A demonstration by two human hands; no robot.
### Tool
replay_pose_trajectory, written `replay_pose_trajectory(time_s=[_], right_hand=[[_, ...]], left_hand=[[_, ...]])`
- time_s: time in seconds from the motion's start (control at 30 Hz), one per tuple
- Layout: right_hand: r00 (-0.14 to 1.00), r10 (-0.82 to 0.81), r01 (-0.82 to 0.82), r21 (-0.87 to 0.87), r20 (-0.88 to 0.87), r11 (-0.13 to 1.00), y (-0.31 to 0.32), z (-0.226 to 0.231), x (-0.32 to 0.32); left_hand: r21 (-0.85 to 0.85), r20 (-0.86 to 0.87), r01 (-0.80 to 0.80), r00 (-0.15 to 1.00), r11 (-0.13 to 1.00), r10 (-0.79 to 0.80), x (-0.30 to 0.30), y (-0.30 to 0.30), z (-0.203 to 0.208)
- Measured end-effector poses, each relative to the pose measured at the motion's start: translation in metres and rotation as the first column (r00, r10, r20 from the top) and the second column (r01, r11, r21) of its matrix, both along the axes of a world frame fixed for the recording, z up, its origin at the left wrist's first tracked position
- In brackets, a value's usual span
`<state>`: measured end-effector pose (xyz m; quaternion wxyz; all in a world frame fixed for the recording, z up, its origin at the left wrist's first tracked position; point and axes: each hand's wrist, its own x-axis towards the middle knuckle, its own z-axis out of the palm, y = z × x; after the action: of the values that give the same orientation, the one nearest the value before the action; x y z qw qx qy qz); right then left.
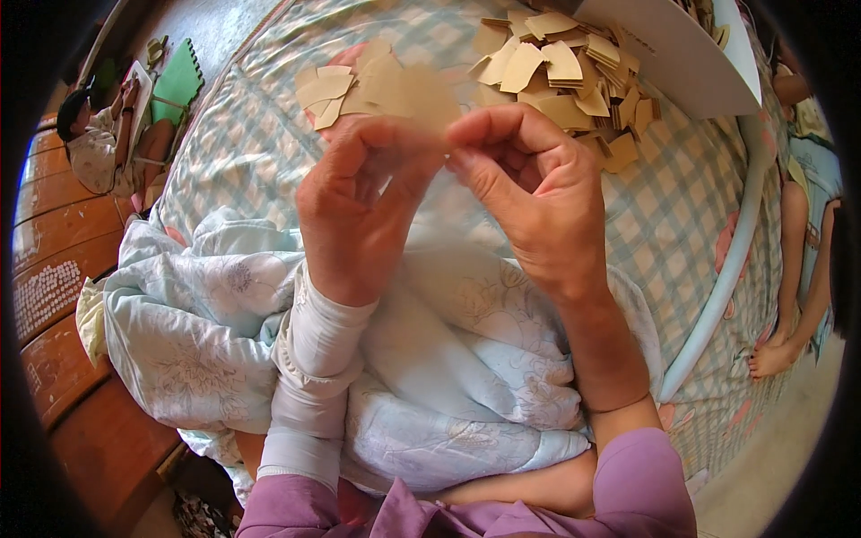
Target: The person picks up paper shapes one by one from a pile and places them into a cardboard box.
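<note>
One tan paper piece point(421, 94) is pinched between the left hand point(359, 202) and right hand point(538, 193), both grips closed on its lower edge, thumb & forefinger tips nearly meeting, held above the bed point(682, 224). Two heaps of similar tan pieces are seen: a small heap point(336, 90) w/ approx. 6–8 visible behind the left hand, and a large heap point(569, 76) behind the right hand, too many to count. One white card sheet point(673, 45) partly covers the large heap. A checked bed cover is spread beneath; one floral quilt point(197, 332) is bunched near the lap. Wooden floor point(63, 269) is seen at left.
</note>
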<state>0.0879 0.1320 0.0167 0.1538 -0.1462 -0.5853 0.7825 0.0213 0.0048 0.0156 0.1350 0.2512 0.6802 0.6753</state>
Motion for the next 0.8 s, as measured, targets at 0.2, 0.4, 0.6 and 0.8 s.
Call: replay_pose_trajectory(time_s=[0.2, 0.4, 0.6, 0.8], right_hand=[[1.000, -0.018, 0.019, 0.172, -0.004, 0.985, -0.004, 0.000, 0.001], [0.965, -0.159, 0.257, 0.617, -0.211, 0.744, -0.009, -0.005, 0.000], [0.954, -0.201, 0.285, 0.471, -0.221, 0.835, -0.010, -0.006, 0.000], [0.997, -0.082, 0.083, 0.142, -0.015, 0.986, -0.012, 0.000, 0.000]], left_hand=[[-0.091, -0.196, -0.110, 0.976, 0.990, 0.090, 0.000, 0.001, -0.002], [-0.081, -0.455, -0.181, 0.882, 0.980, 0.125, 0.000, 0.004, -0.008], [0.047, -0.090, -0.074, 0.993, 0.996, 0.078, 0.006, 0.002, -0.005], [0.092, -0.095, -0.080, 0.992, 0.993, 0.088, 0.007, 0.005, -0.003]])
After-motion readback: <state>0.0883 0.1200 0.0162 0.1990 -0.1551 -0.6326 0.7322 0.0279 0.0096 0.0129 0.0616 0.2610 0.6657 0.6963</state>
